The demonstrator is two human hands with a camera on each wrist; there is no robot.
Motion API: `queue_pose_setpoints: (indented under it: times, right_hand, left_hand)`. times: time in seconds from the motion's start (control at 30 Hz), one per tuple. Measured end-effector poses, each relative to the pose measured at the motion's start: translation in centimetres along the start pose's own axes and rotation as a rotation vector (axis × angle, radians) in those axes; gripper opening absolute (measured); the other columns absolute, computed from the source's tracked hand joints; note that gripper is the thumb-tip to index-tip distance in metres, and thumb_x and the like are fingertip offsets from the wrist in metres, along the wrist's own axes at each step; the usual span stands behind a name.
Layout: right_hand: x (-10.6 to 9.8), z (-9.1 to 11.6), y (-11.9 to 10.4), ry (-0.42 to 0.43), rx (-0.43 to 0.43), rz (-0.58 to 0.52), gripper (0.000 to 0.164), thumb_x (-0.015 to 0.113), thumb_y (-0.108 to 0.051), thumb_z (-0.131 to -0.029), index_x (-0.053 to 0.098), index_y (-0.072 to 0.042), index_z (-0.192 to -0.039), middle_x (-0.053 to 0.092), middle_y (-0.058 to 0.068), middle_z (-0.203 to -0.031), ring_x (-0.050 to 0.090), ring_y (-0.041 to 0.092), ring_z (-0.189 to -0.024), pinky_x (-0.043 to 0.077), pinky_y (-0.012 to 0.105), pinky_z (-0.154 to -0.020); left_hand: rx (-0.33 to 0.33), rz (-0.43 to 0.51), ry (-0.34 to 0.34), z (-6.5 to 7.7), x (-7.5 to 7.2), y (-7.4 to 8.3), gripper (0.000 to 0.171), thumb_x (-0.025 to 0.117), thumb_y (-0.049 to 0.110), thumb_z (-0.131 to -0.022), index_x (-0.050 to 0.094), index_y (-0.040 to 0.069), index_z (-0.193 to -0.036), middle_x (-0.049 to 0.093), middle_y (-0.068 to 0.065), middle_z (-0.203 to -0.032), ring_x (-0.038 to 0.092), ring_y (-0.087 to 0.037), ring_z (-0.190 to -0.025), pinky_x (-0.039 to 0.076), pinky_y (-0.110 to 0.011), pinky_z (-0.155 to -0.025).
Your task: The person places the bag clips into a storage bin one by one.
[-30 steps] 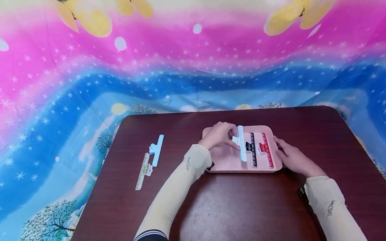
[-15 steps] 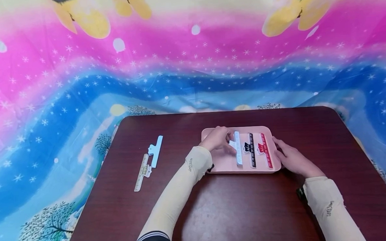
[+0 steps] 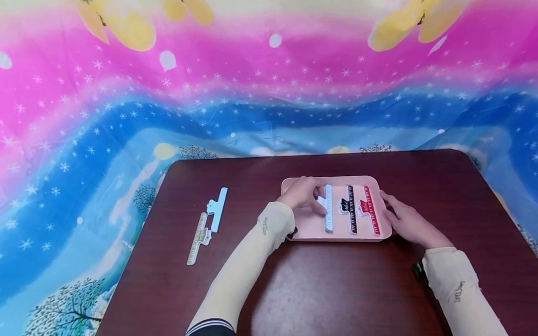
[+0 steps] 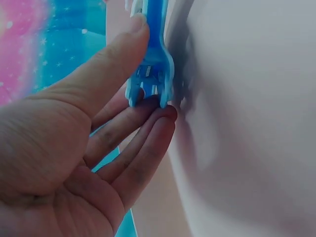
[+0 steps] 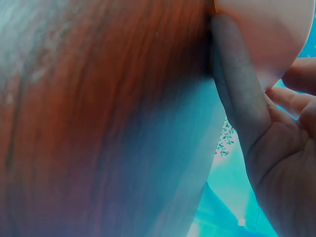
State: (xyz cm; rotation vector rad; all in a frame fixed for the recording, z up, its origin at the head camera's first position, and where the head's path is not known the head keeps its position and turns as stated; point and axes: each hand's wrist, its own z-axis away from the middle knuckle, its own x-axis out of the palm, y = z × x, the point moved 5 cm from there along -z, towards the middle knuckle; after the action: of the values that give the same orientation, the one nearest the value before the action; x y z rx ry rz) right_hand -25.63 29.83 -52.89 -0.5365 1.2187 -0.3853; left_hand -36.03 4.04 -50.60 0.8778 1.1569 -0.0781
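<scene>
Over the left half of a pink tray (image 3: 311, 241), my left hand (image 3: 303, 192) pinches a light-blue long-bar clip (image 3: 328, 210). In the left wrist view the thumb lies on the blue clip (image 4: 157, 49) and the fingers are at its handle end, close to the tray floor. Whether the clip touches the floor is hard to tell. To its right in the tray lie a black clip (image 3: 352, 209) and a red clip (image 3: 370, 211), both with keyboard-like markings. My right hand (image 3: 407, 217) rests against the tray's right side, fingers extended along the rim (image 5: 264, 84).
On the left of the dark wooden table (image 3: 339, 296) lie two more clips, a light-blue one (image 3: 218, 211) and a clear, pale one (image 3: 197, 240), close together. A patterned cloth (image 3: 265, 87) hangs behind the table.
My left hand has lowered the light-blue clip and shifted it slightly left, away from the black clip. The right hand stays against the tray.
</scene>
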Motion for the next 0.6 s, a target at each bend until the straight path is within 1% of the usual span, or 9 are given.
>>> queue_pose_setpoints:
  times: [0.1, 0.27, 0.37, 0.47, 0.6]
  right_hand:
    - [0.0, 0.0, 0.0, -0.001, 0.003, 0.002, 0.072, 0.045, -0.030, -0.111, 0.005, -0.008, -0.166, 0.017, 0.035, -0.165, 0.021, 0.057, -0.150, 0.023, 0.073, -0.117]
    - [0.0, 0.0, -0.1, 0.013, -0.019, 0.002, 0.070, 0.046, -0.026, -0.111, 0.008, -0.005, -0.166, 0.020, 0.037, -0.164, 0.024, 0.058, -0.148, 0.025, 0.073, -0.116]
    - [-0.1, 0.0, -0.1, 0.017, -0.021, 0.003, 0.070, 0.046, -0.026, -0.111, 0.008, -0.004, -0.166, 0.021, 0.037, -0.163, 0.025, 0.058, -0.148, 0.026, 0.073, -0.116]
    - [0.0, 0.0, 0.0, 0.002, 0.004, -0.005, 0.072, 0.046, -0.030, -0.111, 0.006, -0.007, -0.166, 0.018, 0.036, -0.165, 0.022, 0.058, -0.149, 0.025, 0.074, -0.116]
    - [0.0, 0.0, 0.0, -0.004, 0.015, -0.008, 0.073, 0.045, -0.032, -0.111, 0.005, -0.008, -0.166, 0.017, 0.036, -0.165, 0.021, 0.058, -0.150, 0.024, 0.074, -0.116]
  left_hand:
    - [0.003, 0.014, -0.025, -0.1, 0.1, 0.0, 0.043, 0.100, 0.029, -0.067, 0.070, 0.013, -0.094, 0.070, 0.004, -0.091, 0.061, -0.009, -0.086, 0.049, -0.018, -0.076]
    - [0.015, -0.020, -0.036, -0.5, 0.4, -0.1, 0.043, 0.099, 0.030, -0.068, 0.070, 0.014, -0.095, 0.069, 0.005, -0.093, 0.060, -0.009, -0.087, 0.048, -0.018, -0.078]
    - [0.017, -0.039, -0.027, -0.5, 0.5, 0.1, 0.045, 0.100, 0.028, -0.067, 0.070, 0.010, -0.096, 0.068, 0.001, -0.091, 0.057, -0.010, -0.083, 0.045, -0.019, -0.075]
    - [0.026, -0.060, -0.013, -0.5, 0.8, 0.5, 0.046, 0.100, 0.026, -0.067, 0.068, 0.008, -0.095, 0.067, -0.002, -0.090, 0.053, -0.011, -0.081, 0.043, -0.020, -0.072]
    - [0.041, -0.123, 0.004, -0.5, 1.1, 0.9, 0.047, 0.100, 0.029, -0.067, 0.067, 0.009, -0.094, 0.065, -0.002, -0.092, 0.052, -0.011, -0.082, 0.043, -0.020, -0.074]
